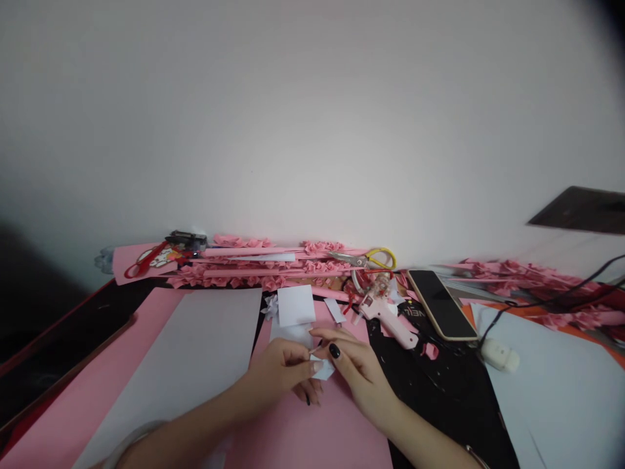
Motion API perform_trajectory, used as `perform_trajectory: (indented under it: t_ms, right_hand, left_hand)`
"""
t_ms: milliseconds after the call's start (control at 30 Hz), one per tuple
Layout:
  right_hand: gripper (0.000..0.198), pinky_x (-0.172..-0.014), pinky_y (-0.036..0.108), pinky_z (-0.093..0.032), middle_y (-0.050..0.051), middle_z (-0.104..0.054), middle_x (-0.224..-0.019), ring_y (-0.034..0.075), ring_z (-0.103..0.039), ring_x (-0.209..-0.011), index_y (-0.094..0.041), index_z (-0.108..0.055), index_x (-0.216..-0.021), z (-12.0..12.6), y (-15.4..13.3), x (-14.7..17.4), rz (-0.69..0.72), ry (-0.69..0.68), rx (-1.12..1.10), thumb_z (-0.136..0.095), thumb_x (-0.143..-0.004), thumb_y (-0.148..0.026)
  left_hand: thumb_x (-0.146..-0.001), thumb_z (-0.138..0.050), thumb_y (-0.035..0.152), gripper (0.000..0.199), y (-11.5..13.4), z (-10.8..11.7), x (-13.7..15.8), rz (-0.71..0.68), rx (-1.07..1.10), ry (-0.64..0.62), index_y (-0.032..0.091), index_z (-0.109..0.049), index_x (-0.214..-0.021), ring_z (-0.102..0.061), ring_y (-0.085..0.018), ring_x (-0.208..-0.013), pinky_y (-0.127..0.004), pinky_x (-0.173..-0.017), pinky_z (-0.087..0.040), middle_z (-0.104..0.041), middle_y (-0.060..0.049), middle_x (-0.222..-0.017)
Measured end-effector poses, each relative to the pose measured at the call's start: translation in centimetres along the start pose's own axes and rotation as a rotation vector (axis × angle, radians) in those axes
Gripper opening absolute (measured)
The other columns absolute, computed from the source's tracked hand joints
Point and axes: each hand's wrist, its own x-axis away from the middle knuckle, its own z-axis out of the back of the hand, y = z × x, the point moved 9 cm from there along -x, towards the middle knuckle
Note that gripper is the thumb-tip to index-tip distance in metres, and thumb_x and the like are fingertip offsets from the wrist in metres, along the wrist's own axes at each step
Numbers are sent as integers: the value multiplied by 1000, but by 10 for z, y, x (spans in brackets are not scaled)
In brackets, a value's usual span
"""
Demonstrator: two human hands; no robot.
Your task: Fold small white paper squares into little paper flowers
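Note:
Between my two hands is a small folded piece of white paper [324, 370]. My left hand [280, 368] pinches it between thumb and fingers from the left. From the right, my right hand [359, 368] has its thumb and fingers at the paper's upper edge, closed around it. Below both hands lies a pink sheet [312, 433]. Just beyond them rest a square white paper [296, 305] and a small white slip [334, 310]. A crumpled or folded white paper piece [270, 307] sits to the left of the square.
A pale pink glue gun [390, 319], yellow-handled scissors [381, 258] and a phone [442, 305] lie at the back right. Pink paper flower stems [263, 273] line the wall. A white plug adapter [500, 355] with a black cable rests on white paper [561, 397]. Another white sheet [195, 365] lies left.

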Motion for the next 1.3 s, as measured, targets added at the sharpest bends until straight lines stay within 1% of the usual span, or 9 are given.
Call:
perform_trajectory:
  t_ms: [267,433,567,667,733,800,933,1133,1300]
  right_hand:
    - [41,-86,38,-41,7,-59,-117,20,-57,-94,-23,-68,-100,0,0,-2,22,-19,19,-29,-94,-37]
    - [39,-88,37,-39,6,-59,-117,21,-57,-94,-24,-69,-96,1,5,-2,-2,-26,-10,-32,-93,-34]
    - [32,-89,36,-38,7,-62,-107,21,-55,-98,-22,-69,-90,0,9,-1,-33,-8,-103,-38,-92,-30]
    - [20,-77,30,-44,7,-61,-96,19,-57,-88,-20,-60,-98,3,17,-1,-113,62,-161,-44,-89,-28]
    - [13,-63,25,-44,3,-57,-80,16,-54,-71,-18,-55,-91,2,22,-1,-155,78,-139,-48,-87,-28]
    - [11,-52,22,-38,-2,-49,-67,12,-46,-57,-17,-49,-78,-3,27,-1,-187,39,-63,-52,-84,-27]
    - [25,-48,20,-28,-5,-38,-57,9,-35,-51,-18,-39,-63,-14,28,0,-160,-90,108,-47,-86,-23]
    - [30,-49,20,-27,-5,-40,-54,9,-36,-50,-18,-35,-58,-19,20,-1,-75,-182,128,-39,-88,-14]
    - [30,-47,19,-30,-5,-44,-52,9,-42,-48,-18,-39,-56,-24,18,1,-96,-236,40,-45,-85,-15]
  left_hand:
    - [-73,-63,37,28,2,1,0,-8,64,-15,11,-63,-63,-63,-12,-50,-19,-49,-46,-67,-3,-55]
    - [-75,-61,36,26,0,0,-2,-22,98,-44,11,-63,-67,-64,-12,-53,-19,-50,-47,-67,-3,-58]
    - [-76,-60,36,26,0,1,-3,-35,85,-45,11,-64,-69,-65,-13,-56,-21,-52,-48,-67,-3,-62]
    - [-76,-59,37,27,1,1,-2,-37,70,-36,11,-64,-69,-66,-14,-57,-22,-54,-48,-68,-4,-62]
    - [-77,-59,37,27,1,1,-1,-39,59,-28,11,-64,-70,-66,-15,-58,-23,-55,-49,-68,-5,-64]
    - [-77,-59,35,25,1,1,-1,-46,51,-24,11,-64,-71,-66,-15,-59,-24,-57,-50,-69,-5,-66]
    - [-80,-56,32,22,0,-2,1,-61,28,-55,12,-64,-76,-67,-16,-65,-26,-61,-51,-70,-5,-71]
    - [-78,-57,29,19,5,-9,3,-67,-32,-108,12,-65,-79,-66,-16,-67,-25,-63,-50,-69,-5,-72]
    - [-72,-64,26,14,3,-10,2,-82,-111,-101,13,-66,-76,-64,-14,-60,-22,-58,-50,-68,-2,-63]
